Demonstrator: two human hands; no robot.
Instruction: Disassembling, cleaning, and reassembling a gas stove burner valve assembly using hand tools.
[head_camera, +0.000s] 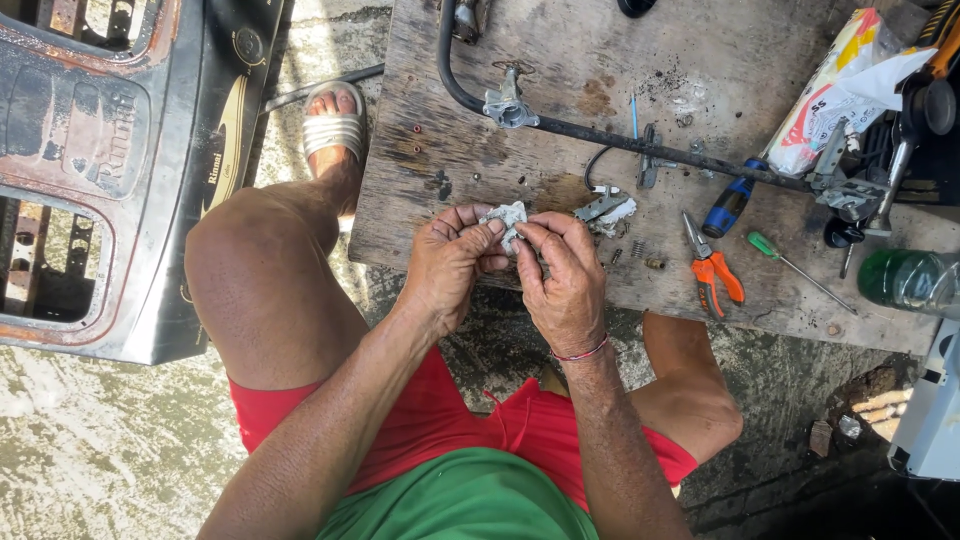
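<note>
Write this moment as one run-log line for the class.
left hand: grips small grey metal part | right hand: pinches same part | place: over wooden board edge | nearby: orange pliers, green screwdriver

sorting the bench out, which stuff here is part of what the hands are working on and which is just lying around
In hand:
left hand
right hand
small grey metal part pinched between both

Lying about:
orange-handled pliers
green screwdriver
blue-handled tool
black pipe
green bottle
stove top
</note>
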